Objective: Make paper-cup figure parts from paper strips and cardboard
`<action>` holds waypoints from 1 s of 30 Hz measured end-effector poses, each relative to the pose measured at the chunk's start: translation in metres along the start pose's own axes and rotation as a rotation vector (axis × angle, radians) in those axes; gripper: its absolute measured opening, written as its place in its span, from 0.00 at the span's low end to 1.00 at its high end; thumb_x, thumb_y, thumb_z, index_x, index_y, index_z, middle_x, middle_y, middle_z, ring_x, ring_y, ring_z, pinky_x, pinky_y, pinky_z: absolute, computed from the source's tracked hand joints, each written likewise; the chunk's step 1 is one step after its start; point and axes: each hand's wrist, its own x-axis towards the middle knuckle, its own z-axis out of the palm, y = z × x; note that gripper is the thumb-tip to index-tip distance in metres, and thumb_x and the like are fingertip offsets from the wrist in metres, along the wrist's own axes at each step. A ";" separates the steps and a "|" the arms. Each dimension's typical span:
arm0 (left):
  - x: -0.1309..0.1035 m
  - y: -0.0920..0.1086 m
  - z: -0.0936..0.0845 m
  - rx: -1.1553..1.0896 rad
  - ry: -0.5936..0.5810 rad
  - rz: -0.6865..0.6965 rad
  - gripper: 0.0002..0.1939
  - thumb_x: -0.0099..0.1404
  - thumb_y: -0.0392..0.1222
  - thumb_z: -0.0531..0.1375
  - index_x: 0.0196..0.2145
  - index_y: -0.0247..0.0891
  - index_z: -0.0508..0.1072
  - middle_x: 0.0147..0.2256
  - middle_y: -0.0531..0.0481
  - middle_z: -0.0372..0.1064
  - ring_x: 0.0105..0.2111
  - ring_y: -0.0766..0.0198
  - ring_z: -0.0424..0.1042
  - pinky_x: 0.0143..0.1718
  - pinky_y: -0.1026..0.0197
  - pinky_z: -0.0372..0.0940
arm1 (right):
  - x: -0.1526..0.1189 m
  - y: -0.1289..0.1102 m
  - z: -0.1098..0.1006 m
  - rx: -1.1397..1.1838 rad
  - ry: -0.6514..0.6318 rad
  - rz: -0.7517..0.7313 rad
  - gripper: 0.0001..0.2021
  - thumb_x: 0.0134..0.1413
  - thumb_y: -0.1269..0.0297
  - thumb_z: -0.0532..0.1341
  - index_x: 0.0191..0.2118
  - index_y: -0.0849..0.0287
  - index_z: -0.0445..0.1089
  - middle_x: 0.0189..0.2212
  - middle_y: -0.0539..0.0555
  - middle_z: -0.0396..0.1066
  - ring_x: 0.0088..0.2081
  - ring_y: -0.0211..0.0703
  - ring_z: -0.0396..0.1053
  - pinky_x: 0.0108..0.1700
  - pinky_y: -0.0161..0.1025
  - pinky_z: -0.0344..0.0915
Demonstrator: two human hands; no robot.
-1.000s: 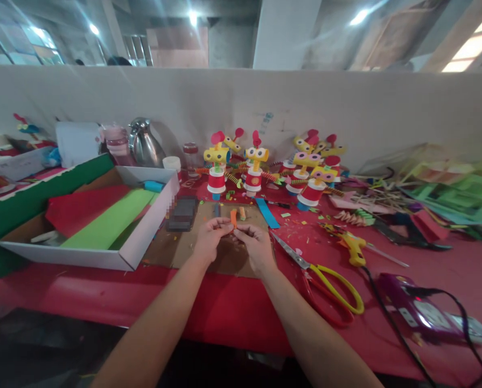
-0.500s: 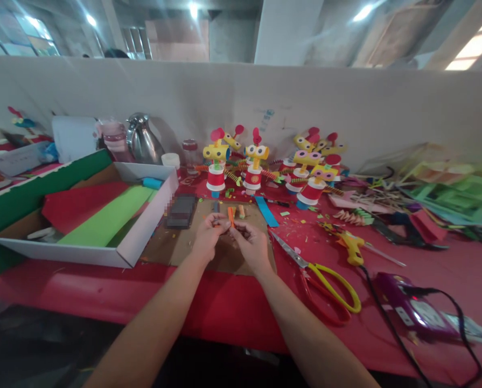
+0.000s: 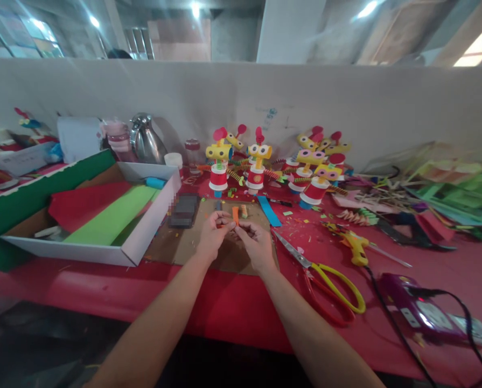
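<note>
Between the fingertips of my left hand (image 3: 214, 236) and my right hand (image 3: 257, 245) is a small orange paper strip (image 3: 235, 214), held upright. Both hands pinch its lower end, thumbs almost touching. They are over a brown cardboard sheet (image 3: 176, 253) on the red-covered table. Just beyond the fingers lies a small folded paper piece (image 3: 244, 210) in pale and orange tones. A blue paper strip (image 3: 269, 211) rests at the sheet's far right corner. Scissors (image 3: 319, 275) with one yellow and one red handle lie right of my right hand, blades slightly apart.
A white box (image 3: 144, 237) with coloured paper stands left. Several paper-cup figures (image 3: 255, 175) stand behind the cardboard. To the right are a yellow glue gun (image 3: 357, 250), its cord, a purple power box (image 3: 418, 310) and piled paper scraps (image 3: 446, 183). A metal jug (image 3: 147, 140) stands by the wall.
The orange strip has turned so that its broader face shows. My fingers have shifted slightly around its lower end. The whole view has moved a little, placing things further right.
</note>
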 end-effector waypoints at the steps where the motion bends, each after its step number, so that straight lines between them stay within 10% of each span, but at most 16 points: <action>1: -0.001 0.001 0.001 0.003 -0.012 -0.003 0.20 0.44 0.37 0.70 0.35 0.36 0.70 0.23 0.57 0.68 0.25 0.69 0.67 0.30 0.66 0.59 | 0.000 0.000 0.000 -0.004 0.003 -0.004 0.10 0.44 0.61 0.68 0.34 0.59 0.76 0.26 0.50 0.75 0.27 0.39 0.71 0.33 0.38 0.69; 25: 0.005 0.007 -0.004 0.279 0.000 0.069 0.24 0.45 0.31 0.67 0.39 0.40 0.63 0.21 0.59 0.68 0.23 0.68 0.68 0.29 0.65 0.61 | 0.002 0.002 -0.002 0.072 0.020 0.154 0.11 0.38 0.60 0.70 0.30 0.59 0.77 0.24 0.51 0.76 0.27 0.39 0.71 0.34 0.38 0.70; 30: 0.005 0.010 -0.004 -0.057 0.008 -0.131 0.19 0.51 0.38 0.68 0.41 0.38 0.68 0.22 0.58 0.68 0.21 0.70 0.68 0.27 0.67 0.62 | 0.003 -0.003 -0.001 0.175 0.073 0.162 0.12 0.37 0.60 0.71 0.31 0.58 0.76 0.24 0.49 0.75 0.26 0.36 0.70 0.34 0.36 0.69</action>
